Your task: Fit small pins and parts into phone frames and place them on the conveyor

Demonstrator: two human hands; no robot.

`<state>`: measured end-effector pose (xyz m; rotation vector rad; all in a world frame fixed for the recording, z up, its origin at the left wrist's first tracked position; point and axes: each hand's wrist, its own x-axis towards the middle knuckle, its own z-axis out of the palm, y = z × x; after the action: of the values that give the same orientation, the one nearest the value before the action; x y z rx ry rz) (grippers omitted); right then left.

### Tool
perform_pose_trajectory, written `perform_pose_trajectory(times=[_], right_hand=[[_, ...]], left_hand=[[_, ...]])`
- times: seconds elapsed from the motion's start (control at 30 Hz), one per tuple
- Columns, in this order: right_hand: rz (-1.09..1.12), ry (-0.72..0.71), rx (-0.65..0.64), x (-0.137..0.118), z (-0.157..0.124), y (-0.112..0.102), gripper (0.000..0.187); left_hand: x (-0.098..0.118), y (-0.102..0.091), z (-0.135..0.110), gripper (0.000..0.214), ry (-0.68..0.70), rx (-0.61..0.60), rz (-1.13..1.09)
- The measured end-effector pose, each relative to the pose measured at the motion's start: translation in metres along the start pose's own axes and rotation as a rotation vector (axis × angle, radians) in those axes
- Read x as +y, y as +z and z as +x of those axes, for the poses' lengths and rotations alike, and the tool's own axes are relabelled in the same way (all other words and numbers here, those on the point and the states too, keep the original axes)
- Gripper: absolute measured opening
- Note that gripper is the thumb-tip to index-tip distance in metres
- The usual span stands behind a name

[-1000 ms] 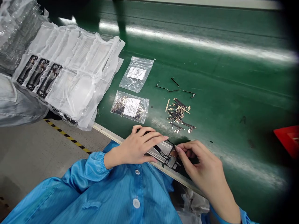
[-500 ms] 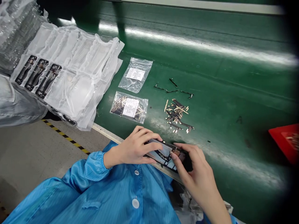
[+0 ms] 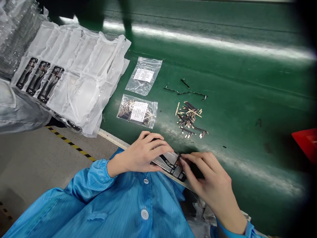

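Green bench top [image 3: 230, 99] is stretching away under a long streak of light, with a grey floor and black-and-yellow tape [image 3: 71, 143] showing beyond its near edge; a person in a blue smock [image 3: 123, 208] is working at that edge with both bare hands; a slim metal frame [image 3: 169, 165] is being held just above the edge, in front of the chest, its shiny panels and dark ribs partly hidden by the fingers; the left hand [image 3: 143, 153] is curled closed over the frame's long side, its fingers wrapping across the top and its thumb tucked beneath; the right hand [image 3: 210, 177] is coming in from the other end, its fingers bent and nearly closed against the frame's end, though I cannot tell whether they are pinching the frame or some small part on it; the frame is looking light and stiff, but its thin ribs seem fragile and its polished faces slippery, so its long sides appear the safest place to hold; two small plastic bags [image 3: 143, 74] are lying near the hands, and a loose pile of tiny metal strips [image 3: 189, 119] is sitting just beyond them, below a few thin black strips [image 3: 184, 92]; a white plastic sleeve [image 3: 76, 71] is lying to the left, with dark frames [image 3: 51, 84] showing through its pockets; a red tray [image 3: 307, 142] is sitting at the far right.
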<state>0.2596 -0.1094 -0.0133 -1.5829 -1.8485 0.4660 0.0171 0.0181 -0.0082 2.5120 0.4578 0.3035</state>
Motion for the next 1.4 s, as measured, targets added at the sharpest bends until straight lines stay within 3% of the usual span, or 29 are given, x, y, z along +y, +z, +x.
perform_pose_trajectory(times=[0.2,0.37,0.47,0.83,1.07,1.27,1.4], right_hand=[[-0.006,0.033,0.052,-0.005,0.0,0.0,0.014],[0.21,0.303,0.14,-0.011,-0.004,0.003,0.007],[0.228,0.374,0.148,-0.013,-0.006,0.007,0.006],[0.146,0.363,0.163,-0.021,-0.005,0.017,0.009],[0.085,0.284,0.198,-0.018,-0.007,0.02,0.007],[0.024,0.216,0.197,-0.016,-0.013,0.023,0.019],[-0.059,0.252,0.231,-0.016,-0.015,0.028,0.022]], left_hand=[[0.002,0.002,-0.002,0.066,-0.031,0.016,-0.041],[0.009,0.005,-0.005,0.073,-0.091,0.006,-0.037],[0.012,0.009,-0.007,0.078,-0.112,0.036,-0.032],[0.012,0.009,-0.006,0.078,-0.125,0.016,-0.016],[0.011,0.01,-0.007,0.08,-0.128,-0.006,-0.034],[0.005,0.007,-0.007,0.078,-0.05,-0.013,-0.071],[-0.001,0.006,-0.008,0.059,-0.009,-0.006,-0.072]])
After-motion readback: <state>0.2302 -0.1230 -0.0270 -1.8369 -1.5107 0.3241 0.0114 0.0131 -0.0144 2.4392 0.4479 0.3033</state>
